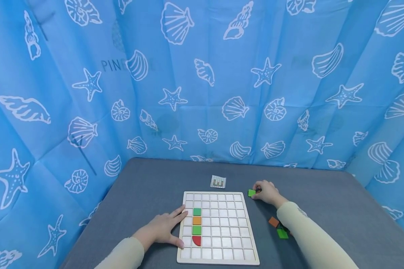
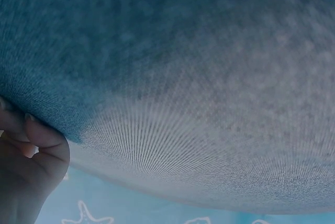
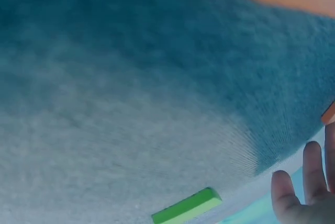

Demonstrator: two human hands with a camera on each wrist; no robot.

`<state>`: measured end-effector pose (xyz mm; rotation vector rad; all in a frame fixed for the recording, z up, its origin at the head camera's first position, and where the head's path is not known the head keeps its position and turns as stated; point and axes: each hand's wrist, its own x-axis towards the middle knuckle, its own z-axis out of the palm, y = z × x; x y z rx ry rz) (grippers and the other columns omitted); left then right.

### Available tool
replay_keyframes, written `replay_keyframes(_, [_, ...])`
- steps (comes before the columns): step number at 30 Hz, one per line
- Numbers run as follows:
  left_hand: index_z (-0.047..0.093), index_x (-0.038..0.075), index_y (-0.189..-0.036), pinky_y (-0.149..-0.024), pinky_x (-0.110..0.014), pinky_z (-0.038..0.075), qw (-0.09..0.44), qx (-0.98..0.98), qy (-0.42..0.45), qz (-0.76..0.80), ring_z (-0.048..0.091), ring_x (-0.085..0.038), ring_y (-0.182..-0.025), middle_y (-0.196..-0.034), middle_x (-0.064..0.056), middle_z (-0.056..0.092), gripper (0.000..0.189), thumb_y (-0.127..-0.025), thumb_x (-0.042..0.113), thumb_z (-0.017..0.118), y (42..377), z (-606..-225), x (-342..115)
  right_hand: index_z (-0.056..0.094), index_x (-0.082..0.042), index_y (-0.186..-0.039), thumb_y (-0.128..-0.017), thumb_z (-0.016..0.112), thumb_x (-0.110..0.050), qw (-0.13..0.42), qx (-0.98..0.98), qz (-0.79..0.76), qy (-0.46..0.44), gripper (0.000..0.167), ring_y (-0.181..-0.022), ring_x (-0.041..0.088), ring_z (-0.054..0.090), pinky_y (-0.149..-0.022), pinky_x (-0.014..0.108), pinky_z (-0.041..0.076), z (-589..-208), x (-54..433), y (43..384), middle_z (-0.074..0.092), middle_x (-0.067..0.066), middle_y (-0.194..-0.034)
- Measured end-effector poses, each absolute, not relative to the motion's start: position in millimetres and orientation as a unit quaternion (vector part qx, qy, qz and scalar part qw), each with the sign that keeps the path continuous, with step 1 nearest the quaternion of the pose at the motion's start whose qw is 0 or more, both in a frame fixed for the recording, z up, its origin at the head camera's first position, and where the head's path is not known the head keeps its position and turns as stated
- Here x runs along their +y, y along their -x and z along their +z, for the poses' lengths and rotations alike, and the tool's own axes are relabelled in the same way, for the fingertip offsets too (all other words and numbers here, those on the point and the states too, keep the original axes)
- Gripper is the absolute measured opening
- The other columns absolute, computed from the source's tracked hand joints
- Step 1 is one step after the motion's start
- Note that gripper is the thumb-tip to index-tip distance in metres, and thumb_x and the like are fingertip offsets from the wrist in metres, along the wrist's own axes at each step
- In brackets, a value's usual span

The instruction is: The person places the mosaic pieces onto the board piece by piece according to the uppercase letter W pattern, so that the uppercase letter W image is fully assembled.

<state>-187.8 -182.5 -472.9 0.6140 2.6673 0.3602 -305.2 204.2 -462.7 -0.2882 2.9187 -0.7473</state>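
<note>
A white gridded board (image 1: 225,229) lies before me. In one of its left columns stand a green tile (image 1: 196,212), an orange tile (image 1: 196,220), another green tile (image 1: 196,230) and a red quarter-round tile (image 1: 196,240). My left hand (image 1: 163,227) rests at the board's left edge, fingers extended and thumb spread. Beyond the board's upper right corner, my right hand (image 1: 266,192) has its fingertips down at a green tile (image 1: 251,193) and a brownish-orange tile (image 3: 330,113). In the right wrist view, the green tile (image 3: 187,208) lies apart from the visible fingers; I cannot tell whether the brownish-orange one is pinched.
A small printed card (image 1: 218,182) lies just behind the board. Near my right forearm, partly covered by the sleeve, are a brown-orange tile (image 1: 274,222) and a green tile (image 1: 282,234). A blue shell-patterned curtain (image 1: 202,82) hangs behind the grey table (image 1: 161,183).
</note>
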Motion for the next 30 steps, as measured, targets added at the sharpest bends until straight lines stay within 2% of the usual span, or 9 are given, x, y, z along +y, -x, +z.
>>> replay_keyframes(5, [0.032, 0.02, -0.154, -0.098, -0.057, 0.038, 0.19, 0.948, -0.219, 0.131, 0.044, -0.039, -0.129, -0.161, 0.003, 0.019, 0.102, -0.072, 0.067, 0.071, 186.5, -472.4, -181.5, 0.054, -0.008, -0.076, -0.081, 0.076, -0.004, 0.043, 0.957, -0.268, 0.105, 0.023, -0.08, 0.025, 0.043, -0.07, 0.042, 0.033, -464.1, 205.8, 300.3, 0.048, 0.006, -0.082])
replay_keyframes(10, [0.032, 0.021, -0.154, -0.098, -0.056, 0.038, 0.194, 0.947, -0.217, 0.133, 0.044, -0.039, -0.129, -0.161, 0.003, 0.018, 0.101, -0.072, 0.067, 0.071, 186.5, -473.2, -180.8, 0.056, -0.005, -0.073, -0.084, 0.071, -0.001, 0.039, 0.948, -0.298, 0.101, 0.019, -0.073, 0.022, 0.047, -0.066, 0.038, 0.039, -459.5, 206.8, 294.2, 0.051, 0.006, -0.079])
replay_keyframes(16, [0.031, 0.021, -0.154, -0.098, -0.058, 0.037, 0.199, 0.945, -0.218, 0.142, 0.043, -0.04, -0.13, -0.161, 0.003, 0.017, 0.101, -0.073, 0.065, 0.071, 186.5, -473.6, -182.8, 0.064, 0.005, -0.087, -0.091, 0.063, 0.001, 0.053, 0.919, -0.386, 0.054, 0.006, -0.075, 0.026, 0.062, -0.068, 0.042, 0.049, -443.4, 204.1, 284.2, 0.064, 0.01, -0.081])
replay_keyframes(22, [0.031, 0.021, -0.154, -0.097, -0.057, 0.038, 0.195, 0.947, -0.214, 0.141, 0.044, -0.039, -0.129, -0.161, 0.003, 0.017, 0.101, -0.072, 0.065, 0.071, 186.0, -470.2, -183.9, 0.062, 0.016, -0.106, -0.094, 0.059, 0.001, 0.076, 0.885, -0.459, 0.019, 0.02, -0.084, 0.034, 0.064, -0.077, 0.046, 0.052, -427.4, 197.9, 273.5, 0.066, 0.018, -0.09])
replay_keyframes(30, [0.033, 0.018, -0.154, -0.098, -0.058, 0.037, 0.186, 0.947, -0.22, 0.144, 0.044, -0.039, -0.128, -0.161, -0.001, 0.019, 0.101, -0.073, 0.064, 0.072, 183.1, -466.3, -182.3, 0.063, 0.014, -0.111, -0.093, 0.062, -0.003, 0.103, 0.865, -0.491, 0.021, 0.025, -0.081, 0.033, 0.064, -0.082, 0.049, 0.05, -415.8, 188.0, 254.5, 0.069, 0.012, -0.093])
